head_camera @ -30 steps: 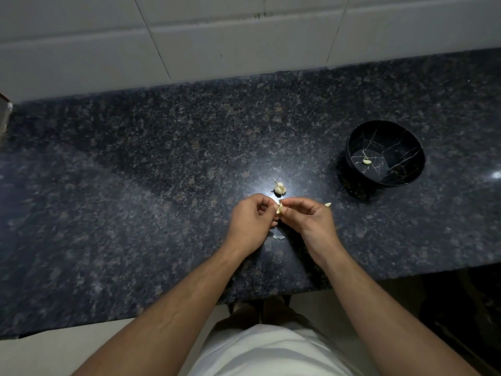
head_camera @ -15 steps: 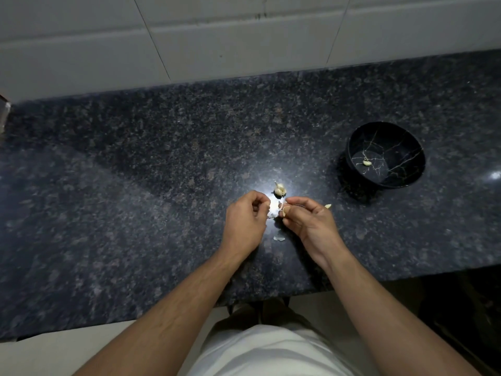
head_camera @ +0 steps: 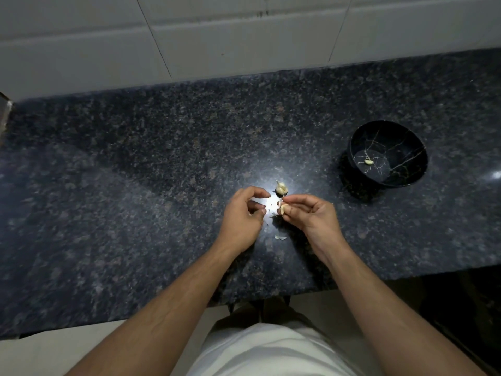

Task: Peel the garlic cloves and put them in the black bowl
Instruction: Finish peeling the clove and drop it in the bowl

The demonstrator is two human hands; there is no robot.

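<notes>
1. Garlic clove [head_camera: 283, 208] sits pinched between the thumb and curled fingers of the right hand [head_camera: 311, 215], just above the dark granite counter [head_camera: 135, 185]
2. Left hand [head_camera: 244, 213] hovers just beside it, fingers loosely curled and apart, holding nothing that I can make out
3. Remaining garlic bulb piece [head_camera: 280, 188] rests on the counter just beyond both hands
4. Black bowl [head_camera: 406, 175] stands well apart to the right, with one peeled clove [head_camera: 368, 161] inside
5. Peel scrap [head_camera: 280, 237] lies between the wrists
</notes>
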